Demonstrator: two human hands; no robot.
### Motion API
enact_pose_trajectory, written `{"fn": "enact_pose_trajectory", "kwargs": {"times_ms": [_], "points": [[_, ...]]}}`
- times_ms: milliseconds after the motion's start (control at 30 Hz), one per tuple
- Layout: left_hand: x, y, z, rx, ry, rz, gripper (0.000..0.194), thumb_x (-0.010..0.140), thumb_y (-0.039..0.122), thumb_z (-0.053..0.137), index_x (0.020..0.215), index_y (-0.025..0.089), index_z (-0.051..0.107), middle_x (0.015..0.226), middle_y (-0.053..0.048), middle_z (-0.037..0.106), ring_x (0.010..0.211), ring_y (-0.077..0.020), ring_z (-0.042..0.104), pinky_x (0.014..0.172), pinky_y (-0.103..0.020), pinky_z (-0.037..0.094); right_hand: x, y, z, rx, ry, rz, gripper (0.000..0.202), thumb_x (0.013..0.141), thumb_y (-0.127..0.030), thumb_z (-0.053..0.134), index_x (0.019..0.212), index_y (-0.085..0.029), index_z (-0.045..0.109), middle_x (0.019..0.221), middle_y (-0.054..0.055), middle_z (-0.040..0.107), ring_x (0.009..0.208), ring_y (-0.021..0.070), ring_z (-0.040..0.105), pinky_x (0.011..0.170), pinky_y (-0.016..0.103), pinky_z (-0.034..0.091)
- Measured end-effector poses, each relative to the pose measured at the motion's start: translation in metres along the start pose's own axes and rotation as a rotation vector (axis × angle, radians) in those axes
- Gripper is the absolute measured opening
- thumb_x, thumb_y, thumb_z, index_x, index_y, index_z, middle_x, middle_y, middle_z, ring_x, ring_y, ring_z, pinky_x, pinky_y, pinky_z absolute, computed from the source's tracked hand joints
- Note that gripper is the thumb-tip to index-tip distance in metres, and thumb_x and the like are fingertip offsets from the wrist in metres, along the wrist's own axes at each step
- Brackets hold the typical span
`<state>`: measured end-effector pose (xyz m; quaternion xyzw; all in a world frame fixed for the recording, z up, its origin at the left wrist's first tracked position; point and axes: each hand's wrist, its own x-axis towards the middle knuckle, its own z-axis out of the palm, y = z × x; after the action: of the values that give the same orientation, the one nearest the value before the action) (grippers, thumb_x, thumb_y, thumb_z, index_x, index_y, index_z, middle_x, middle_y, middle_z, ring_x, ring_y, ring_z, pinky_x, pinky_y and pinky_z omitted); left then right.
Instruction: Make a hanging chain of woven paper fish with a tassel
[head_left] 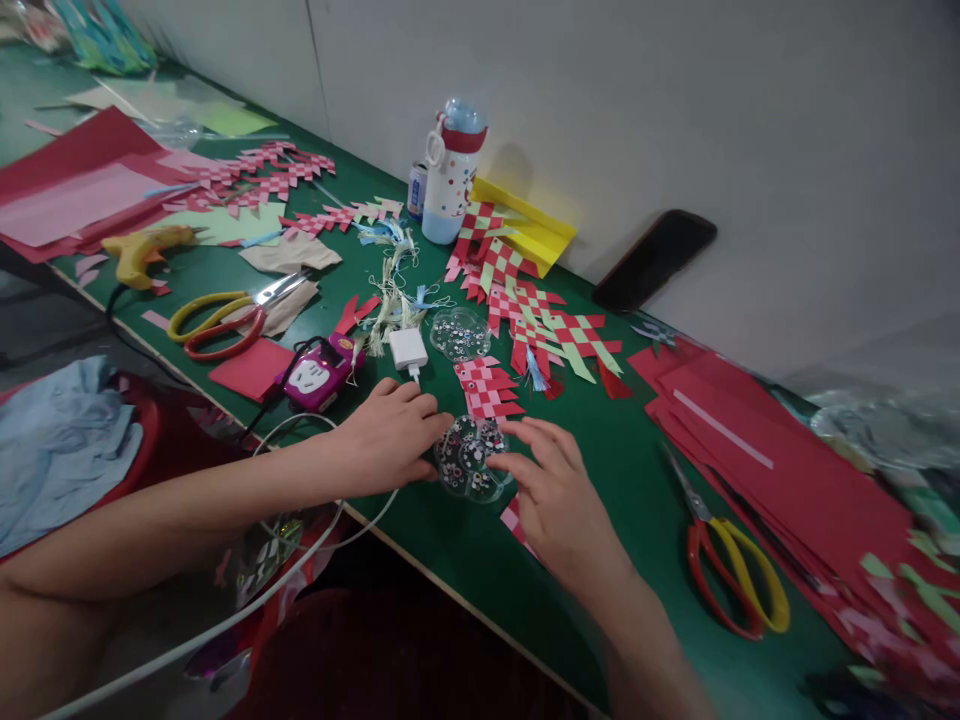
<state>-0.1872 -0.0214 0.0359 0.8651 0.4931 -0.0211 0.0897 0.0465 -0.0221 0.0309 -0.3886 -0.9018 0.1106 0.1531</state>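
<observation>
From my remote seat I see a green table [630,450] running diagonally along a wall. A spotted bottle [451,180] stands upright by its wall-side edge; what is inside I cannot tell. The left hand [394,435] has thumb and forefinger parted at the left rim of the near case [471,490]; the right hand [555,490] curls over the right rim, thumb and forefinger slightly apart. I cannot tell whether its tips pinch anything. The case lies between the hands, close to the table's near edge: clear, petal-rimmed, divided into compartments. A similar clear far case [438,323] sits further toward the wall, strewn with tiny pale and dark bits. Smallest are the eyes [474,455], black-and-white discs with some coloured specks, scattered through the near case's compartments.
</observation>
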Motion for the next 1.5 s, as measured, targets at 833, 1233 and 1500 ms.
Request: {"fn": "enact_pose_trajectory", "kwargs": {"times_ms": [833, 1233, 1500], "points": [[0.008, 0.003, 0.016, -0.090, 0.083, 0.042, 0.084, 0.072, 0.070, 0.063, 0.137, 0.019, 0.044, 0.133, -0.013, 0.052, 0.119, -0.0333, 0.039, 0.096, -0.044, 0.027, -0.022, -0.006, 0.013, -0.038, -0.043, 0.055, 0.040, 0.078, 0.001, 0.043, 0.094, -0.022, 0.073, 0.131, 0.010, 0.057, 0.125, 0.0305, 0.041, 0.097, 0.052, 0.046], [0.014, 0.006, 0.021, -0.193, 0.074, 0.064, 0.094, 0.072, 0.061, 0.066, 0.146, 0.018, 0.028, 0.129, -0.015, 0.058, 0.123, -0.0358, 0.036, 0.099, -0.049, 0.021, -0.020, 0.007, 0.013, -0.179, 0.015, 0.140, 0.051, 0.075, 0.002, 0.041, 0.108, -0.023, 0.070, 0.135, 0.010, 0.053, 0.124, 0.0315, 0.040, 0.095, 0.054, 0.047], [0.012, 0.007, 0.022, -0.225, 0.078, 0.080, 0.095, 0.074, 0.053, 0.067, 0.147, 0.015, 0.021, 0.132, -0.016, 0.056, 0.126, -0.0354, 0.036, 0.101, -0.050, 0.020, -0.022, 0.012, 0.009, -0.124, 0.080, 0.132, 0.037, 0.083, -0.001, 0.041, 0.099, -0.018, 0.070, 0.129, 0.012, 0.056, 0.122, 0.0300, 0.042, 0.099, 0.052, 0.046]]}}
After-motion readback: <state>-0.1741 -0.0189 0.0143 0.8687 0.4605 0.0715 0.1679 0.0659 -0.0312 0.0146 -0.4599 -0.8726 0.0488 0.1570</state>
